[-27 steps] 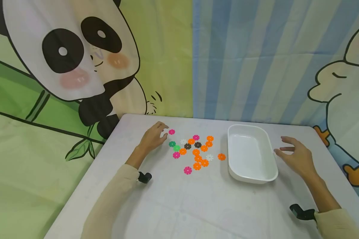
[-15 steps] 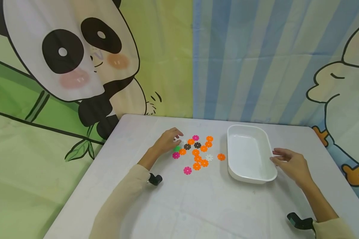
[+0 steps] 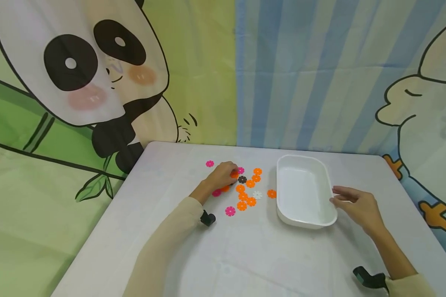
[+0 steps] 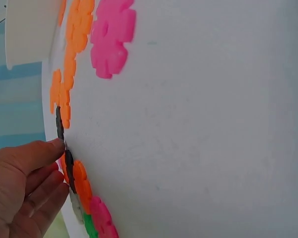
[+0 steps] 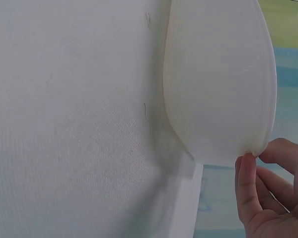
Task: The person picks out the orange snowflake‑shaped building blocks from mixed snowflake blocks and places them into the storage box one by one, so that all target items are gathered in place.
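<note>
My left hand [image 3: 221, 175] is over the left part of a group of flower-shaped plastic discs, its fingers bent down at an orange disc [image 3: 234, 175]. In the left wrist view, the thumb and fingertips stand apart right beside a dark brown disc [image 4: 70, 171], with an orange disc [image 4: 82, 183] behind it. The hand hides the green and one white disc in the head view. My right hand [image 3: 360, 208] pinches the right rim of a white rectangular dish [image 3: 306, 220] between thumb and fingers; the right wrist view shows this grip at the corner of the dish [image 5: 218, 84].
More discs lie between the left hand and the dish, among them a white disc [image 3: 257, 195], a pink disc [image 3: 230, 211] and a lone orange disc [image 3: 271, 194]. One pink disc [image 3: 209, 163] sits farther back. Printed curtains [image 3: 301, 74] hang behind the white table [image 3: 245, 255].
My left hand has moved right, from beside the back pink disc to the brown and orange discs. My right hand has come down and left and taken hold of the dish's rim.
</note>
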A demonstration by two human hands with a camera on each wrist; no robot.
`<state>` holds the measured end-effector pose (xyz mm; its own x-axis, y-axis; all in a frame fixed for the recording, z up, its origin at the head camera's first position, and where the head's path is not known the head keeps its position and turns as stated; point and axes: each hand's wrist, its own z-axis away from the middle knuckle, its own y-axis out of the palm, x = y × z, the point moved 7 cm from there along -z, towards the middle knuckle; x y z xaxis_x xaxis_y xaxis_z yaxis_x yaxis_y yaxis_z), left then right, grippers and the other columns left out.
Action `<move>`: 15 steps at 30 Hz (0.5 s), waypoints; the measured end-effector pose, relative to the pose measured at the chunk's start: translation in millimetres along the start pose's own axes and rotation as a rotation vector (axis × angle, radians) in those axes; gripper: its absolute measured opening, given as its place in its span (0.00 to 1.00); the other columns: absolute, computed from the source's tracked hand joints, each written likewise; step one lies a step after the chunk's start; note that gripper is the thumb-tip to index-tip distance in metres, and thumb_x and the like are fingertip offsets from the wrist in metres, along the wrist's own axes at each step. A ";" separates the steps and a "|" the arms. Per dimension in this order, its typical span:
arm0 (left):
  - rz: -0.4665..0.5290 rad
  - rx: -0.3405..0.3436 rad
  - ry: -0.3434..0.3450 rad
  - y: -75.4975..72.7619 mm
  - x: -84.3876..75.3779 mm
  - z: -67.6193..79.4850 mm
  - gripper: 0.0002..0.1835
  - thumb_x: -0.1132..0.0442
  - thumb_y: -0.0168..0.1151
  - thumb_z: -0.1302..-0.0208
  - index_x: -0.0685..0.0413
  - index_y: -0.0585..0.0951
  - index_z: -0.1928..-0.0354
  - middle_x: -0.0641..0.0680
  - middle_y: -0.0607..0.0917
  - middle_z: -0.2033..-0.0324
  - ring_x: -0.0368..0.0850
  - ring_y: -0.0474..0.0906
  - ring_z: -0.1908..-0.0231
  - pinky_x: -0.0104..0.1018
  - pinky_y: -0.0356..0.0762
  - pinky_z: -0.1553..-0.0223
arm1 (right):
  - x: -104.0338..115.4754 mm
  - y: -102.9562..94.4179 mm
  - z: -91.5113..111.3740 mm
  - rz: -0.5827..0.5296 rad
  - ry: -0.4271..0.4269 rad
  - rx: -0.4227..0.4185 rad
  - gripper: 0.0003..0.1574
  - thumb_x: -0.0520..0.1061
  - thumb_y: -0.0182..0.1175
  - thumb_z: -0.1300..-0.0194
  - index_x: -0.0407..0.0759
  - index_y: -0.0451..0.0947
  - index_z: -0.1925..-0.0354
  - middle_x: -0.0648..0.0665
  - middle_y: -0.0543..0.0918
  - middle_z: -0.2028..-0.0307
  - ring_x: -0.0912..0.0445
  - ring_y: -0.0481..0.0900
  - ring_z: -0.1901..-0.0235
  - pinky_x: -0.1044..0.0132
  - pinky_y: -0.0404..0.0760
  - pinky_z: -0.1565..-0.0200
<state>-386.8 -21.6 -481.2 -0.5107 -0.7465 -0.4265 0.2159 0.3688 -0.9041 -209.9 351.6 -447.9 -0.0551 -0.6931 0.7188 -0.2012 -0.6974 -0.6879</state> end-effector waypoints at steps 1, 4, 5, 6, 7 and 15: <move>-0.004 0.001 -0.008 0.3 0.2 -0.8 0.19 0.62 0.69 0.39 0.59 0.81 0.47 0.54 0.81 0.54 0.47 0.76 0.53 0.36 0.75 0.45 | 0.2 0.6 -0.2 -0.007 0.000 0.002 0.37 0.59 0.63 0.36 0.35 0.74 0.39 0.32 0.81 0.47 0.36 0.76 0.46 0.38 0.74 0.48; -0.013 0.002 -0.030 -0.2 1.2 -2.3 0.18 0.62 0.69 0.39 0.59 0.81 0.47 0.54 0.81 0.53 0.47 0.76 0.52 0.36 0.74 0.44 | -0.3 2.3 0.2 -0.022 0.014 0.009 0.37 0.59 0.64 0.36 0.36 0.75 0.39 0.32 0.81 0.47 0.36 0.75 0.45 0.37 0.73 0.47; -0.015 0.001 -0.036 -0.6 1.6 -2.7 0.18 0.62 0.69 0.39 0.60 0.81 0.48 0.54 0.81 0.53 0.47 0.76 0.52 0.36 0.74 0.45 | -0.9 2.5 0.9 -0.023 0.021 0.009 0.37 0.59 0.64 0.36 0.36 0.75 0.39 0.32 0.81 0.47 0.36 0.75 0.45 0.36 0.72 0.47; -0.014 0.001 -0.041 -1.2 2.0 -3.0 0.18 0.62 0.69 0.39 0.60 0.81 0.48 0.55 0.81 0.53 0.47 0.76 0.52 0.36 0.75 0.45 | -1.0 2.5 1.9 -0.023 0.025 0.008 0.37 0.59 0.64 0.37 0.36 0.75 0.39 0.32 0.81 0.48 0.36 0.75 0.45 0.36 0.73 0.47; -0.013 0.001 -0.048 -1.4 2.5 -3.3 0.18 0.62 0.69 0.39 0.60 0.81 0.48 0.54 0.81 0.54 0.47 0.76 0.53 0.36 0.75 0.45 | -1.1 2.6 2.9 -0.021 0.028 0.006 0.37 0.59 0.65 0.37 0.36 0.75 0.39 0.32 0.81 0.48 0.36 0.75 0.45 0.36 0.73 0.48; 0.031 0.000 -0.093 -2.0 5.5 -4.6 0.14 0.63 0.68 0.39 0.59 0.81 0.52 0.53 0.82 0.58 0.46 0.76 0.58 0.35 0.78 0.50 | 0.2 2.2 8.2 0.004 0.000 -0.011 0.35 0.58 0.65 0.37 0.36 0.77 0.41 0.33 0.83 0.52 0.38 0.76 0.47 0.38 0.75 0.50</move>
<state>-393.9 -23.9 -481.6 -0.4241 -0.7829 -0.4552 0.2304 0.3928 -0.8903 -202.3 348.4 -450.1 -0.0555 -0.6962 0.7157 -0.2114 -0.6923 -0.6899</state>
